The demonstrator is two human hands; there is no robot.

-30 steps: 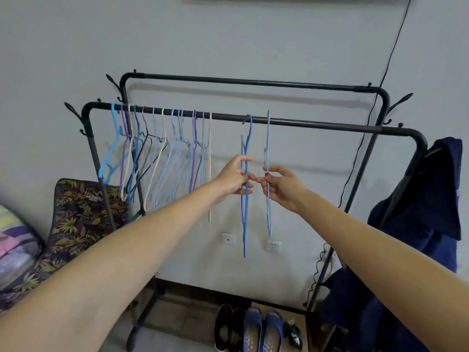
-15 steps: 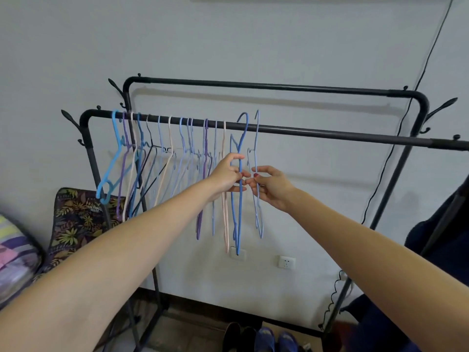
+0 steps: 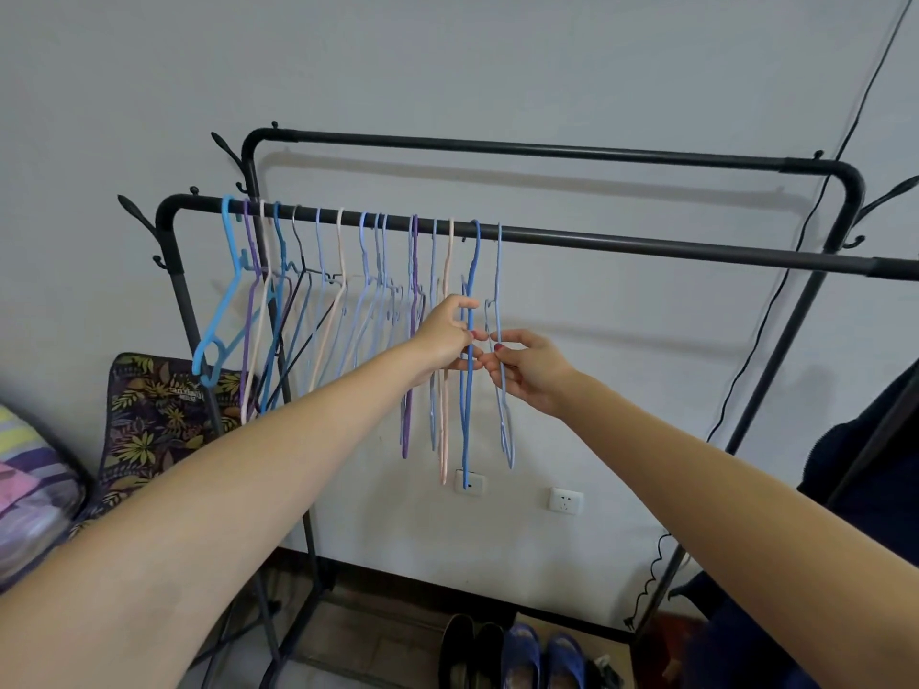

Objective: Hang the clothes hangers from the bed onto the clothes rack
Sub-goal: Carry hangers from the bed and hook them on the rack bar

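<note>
Both arms are stretched out toward the black clothes rack (image 3: 646, 245), and the action is at the near rail, left of its middle. The left hand (image 3: 447, 338) has its fingers curled around the shaft of a blue hanger (image 3: 467, 400), gripping it partway down while its hook sits over the rail. Right beside it, the right hand (image 3: 529, 368) pinches a pale blue hanger (image 3: 503, 420) between thumb and fingertips, and that one too is hooked on the rail, just to the right of the blue one. The fingertips of the two hands are nearly touching, with only a sliver between them. To the left, a whole row of hangers (image 3: 343, 300) crowds the same rail, in bright blue, purple, peach and light blue tones, some hanging straight and the leftmost ones tilted at an angle. The far rail (image 3: 547, 150) of the rack, higher up, is bare in view. On the wall behind, two white sockets (image 3: 566, 500) sit low down, one partly behind the blue hanger's tip. Down on the floor under the rack, blue slippers (image 3: 542, 656) sit beside dark shoes (image 3: 470, 653). At the far left, a leaf-patterned cushion (image 3: 154, 420) leans near the rack's post, and a dark garment (image 3: 875, 499) hangs at the right edge.
</note>
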